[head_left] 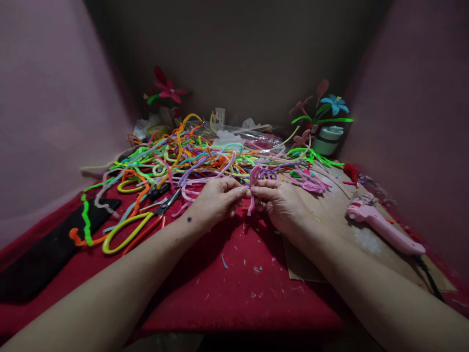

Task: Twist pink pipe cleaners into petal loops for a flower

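Observation:
Both hands meet above the red cloth, pinching one pink pipe cleaner (255, 175) between them. It is bent into a petal-like loop at the top, and a short end hangs below the fingers. My left hand (224, 195) is closed on it from the left, thumb against the fingers. My right hand (280, 200) is closed on it from the right at nearly the same spot. Just behind the fingers lies a tangled heap of coloured pipe cleaners (183, 156). A bundle of pink loops (309, 181) rests to the right of my right hand.
Yellow-handled scissors (126, 230) lie left of my left arm, near a black cloth item (40, 249). A pink glue gun (388, 227) lies on cardboard (340, 234) at right. Pipe-cleaner flowers (170, 90) and a pale container (328, 139) stand behind. Scraps dot the red cloth (234, 298).

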{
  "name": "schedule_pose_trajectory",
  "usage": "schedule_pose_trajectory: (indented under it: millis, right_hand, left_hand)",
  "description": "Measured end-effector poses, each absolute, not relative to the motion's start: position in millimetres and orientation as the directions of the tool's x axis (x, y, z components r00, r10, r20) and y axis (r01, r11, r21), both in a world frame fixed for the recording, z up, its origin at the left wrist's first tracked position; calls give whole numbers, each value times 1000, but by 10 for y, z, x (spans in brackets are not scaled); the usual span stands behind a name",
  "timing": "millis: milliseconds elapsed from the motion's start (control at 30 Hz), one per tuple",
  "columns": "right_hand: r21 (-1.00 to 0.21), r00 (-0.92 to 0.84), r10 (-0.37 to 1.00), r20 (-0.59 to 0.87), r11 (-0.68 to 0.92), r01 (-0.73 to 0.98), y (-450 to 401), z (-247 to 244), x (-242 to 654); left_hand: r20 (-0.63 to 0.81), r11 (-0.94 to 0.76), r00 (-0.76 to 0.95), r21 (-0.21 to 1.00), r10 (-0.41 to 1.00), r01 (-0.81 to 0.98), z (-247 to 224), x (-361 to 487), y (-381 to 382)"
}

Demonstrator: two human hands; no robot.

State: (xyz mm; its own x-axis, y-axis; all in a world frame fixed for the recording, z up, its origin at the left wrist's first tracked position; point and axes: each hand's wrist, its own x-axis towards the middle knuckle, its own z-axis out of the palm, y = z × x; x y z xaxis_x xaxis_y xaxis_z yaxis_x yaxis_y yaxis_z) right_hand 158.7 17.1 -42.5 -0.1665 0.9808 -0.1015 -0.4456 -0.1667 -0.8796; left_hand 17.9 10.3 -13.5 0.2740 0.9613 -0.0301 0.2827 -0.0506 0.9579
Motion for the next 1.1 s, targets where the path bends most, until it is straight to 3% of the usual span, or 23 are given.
schedule_pose_trajectory:
  millis: [300, 433, 500, 567, 633, 700, 733, 800, 867, 967, 1100]
  right_hand:
    - [-947, -147, 989, 1, -47, -318, 157, -428, 1565]
    - [-969, -84, 996, -17, -37, -243, 128, -415, 1559]
    - [-982, -54, 999, 7, -3, -189, 116, -417, 1557]
    - [-989, -25, 999, 31, 27, -142, 108, -421, 1552]
    - [-993, -3, 999, 35, 34, -115, 102, -423, 1546]
    - [-993, 7, 1000, 25, 26, -114, 97, -420, 1543]
    - [-993, 9, 1000, 18, 19, -120, 96, -416, 1544]
    - [-990, 5, 1000, -10, -9, -139, 100, -408, 1548]
    - [-984, -13, 999, -43, -44, -174, 109, -406, 1554]
    - [-977, -85, 996, -42, -59, -206, 120, -423, 1556]
    - [-978, -153, 988, -17, -48, -203, 100, -430, 1545]
  left_hand:
    - [-23, -106, 357, 936, 934, 336, -166, 145, 142]
    - [-97, -77, 387, 909, 917, 410, -159, 126, 168]
    - [-44, -168, 402, 863, 914, 476, -154, 114, 169]
    - [134, -364, 398, 724, 908, 586, -160, 104, 152]
    - [297, -494, 395, 489, 869, 719, -174, 97, 123]
    - [346, -507, 396, 335, 850, 795, -183, 92, 101]
    - [347, -500, 391, 326, 853, 802, -179, 90, 97]
    - [341, -495, 372, 430, 863, 755, -150, 86, 109]
    - [310, -457, 335, 608, 890, 649, -100, 83, 137]
    - [205, -315, 270, 821, 941, 476, -33, 86, 169]
    - [82, -152, 235, 941, 969, 301, -20, 95, 169]
